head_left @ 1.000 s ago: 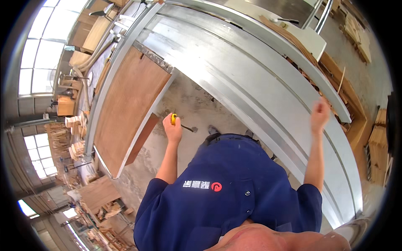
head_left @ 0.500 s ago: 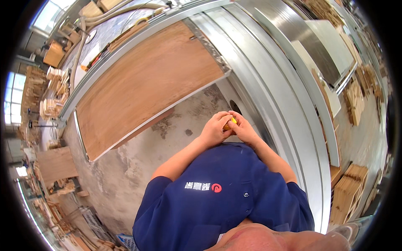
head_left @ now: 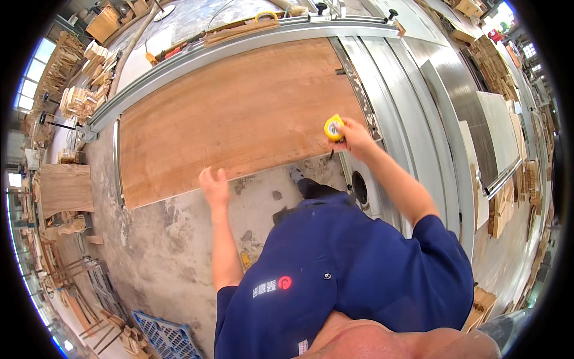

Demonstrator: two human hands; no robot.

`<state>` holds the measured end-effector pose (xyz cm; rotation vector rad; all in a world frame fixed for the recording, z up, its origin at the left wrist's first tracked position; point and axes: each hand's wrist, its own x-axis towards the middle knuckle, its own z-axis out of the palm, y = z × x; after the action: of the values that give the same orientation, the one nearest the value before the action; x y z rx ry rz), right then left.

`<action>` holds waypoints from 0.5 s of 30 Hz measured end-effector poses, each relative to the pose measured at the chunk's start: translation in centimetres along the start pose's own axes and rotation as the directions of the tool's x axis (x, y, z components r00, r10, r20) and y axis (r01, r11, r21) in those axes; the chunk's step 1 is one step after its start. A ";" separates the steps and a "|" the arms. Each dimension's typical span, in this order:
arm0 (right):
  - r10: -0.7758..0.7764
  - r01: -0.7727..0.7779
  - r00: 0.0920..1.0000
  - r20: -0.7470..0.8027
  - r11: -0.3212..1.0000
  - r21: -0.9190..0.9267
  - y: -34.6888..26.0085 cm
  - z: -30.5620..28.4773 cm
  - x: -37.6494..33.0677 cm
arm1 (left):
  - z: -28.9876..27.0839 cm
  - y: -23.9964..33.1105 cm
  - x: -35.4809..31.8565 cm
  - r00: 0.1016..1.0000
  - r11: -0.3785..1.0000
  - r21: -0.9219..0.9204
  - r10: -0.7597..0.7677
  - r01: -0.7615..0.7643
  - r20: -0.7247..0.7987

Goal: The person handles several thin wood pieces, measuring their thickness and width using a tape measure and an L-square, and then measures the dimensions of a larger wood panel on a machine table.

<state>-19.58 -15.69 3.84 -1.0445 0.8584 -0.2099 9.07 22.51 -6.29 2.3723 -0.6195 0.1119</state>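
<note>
A yellow tape measure [head_left: 333,128] is in my right hand [head_left: 355,139], held over the near right corner of a reddish-brown wooden panel [head_left: 239,113]. A short dark strap dangles below the tape measure. No drawn-out blade can be made out. My left hand [head_left: 215,186] is empty, its thumb and fingers apart, at the panel's near edge; I cannot tell whether it touches the panel. The panel lies in a metal frame beside the long silver sliding table [head_left: 403,119] of a machine.
A metal fence rail [head_left: 179,67] with black knobs runs along the panel's far side. Tools and wood strips [head_left: 239,31] lie beyond it. Stacked wood pieces [head_left: 84,102] stand at the left. A blue plastic pallet [head_left: 167,338] rests on the concrete floor at lower left.
My hands, together around the tape measure before, have parted. The right carried it forward over the panel; the left moved left to the panel's near edge. The view has turned and shifted.
</note>
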 end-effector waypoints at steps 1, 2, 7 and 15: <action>0.007 -0.007 0.999 -0.050 1.000 0.000 -1.7 -0.4 3.0 | -0.2 -0.8 0.6 0.998 0.993 0.093 -0.067 0.067 0.001; -0.034 0.027 0.996 -0.078 0.996 -0.086 -4.2 -0.8 5.4 | -0.3 -1.4 1.3 0.991 0.974 0.184 -0.133 0.132 -0.006; -0.347 0.300 0.934 -0.082 0.888 -0.349 -17.3 0.6 18.6 | 3.0 -3.8 1.4 0.963 0.904 0.375 -0.119 0.206 -0.243; -0.894 0.510 0.288 0.344 -0.161 -0.845 -29.7 5.5 35.3 | 4.8 3.0 6.8 0.730 0.684 0.260 -0.605 0.681 -0.318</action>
<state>14.75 -46.14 11.20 -2.6537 0.4942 -1.1425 13.33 14.75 -6.58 2.7424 0.4153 0.1639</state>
